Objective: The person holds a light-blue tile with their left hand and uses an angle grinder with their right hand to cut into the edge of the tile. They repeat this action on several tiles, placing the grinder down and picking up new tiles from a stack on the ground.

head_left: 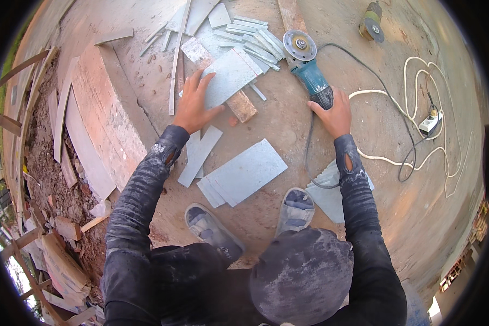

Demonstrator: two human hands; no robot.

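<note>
My left hand (193,103) lies flat with fingers spread on the near edge of a grey tile (231,73) that rests across a reddish brick strip (239,106) on the concrete floor. My right hand (334,114) grips the rear handle of a teal angle grinder (309,76), which lies on the floor with its round cutting disc (299,45) pointing away from me. The grinder's dark cord (364,65) loops off to the right.
Several cut tile strips (252,35) lie beyond the tile. More grey tiles (244,171) lie between my arms, near my shoes (296,209). A white cable with a socket block (430,124) coils at right. A second grinder (370,23) sits far right. Slabs and rubble (92,125) line the left.
</note>
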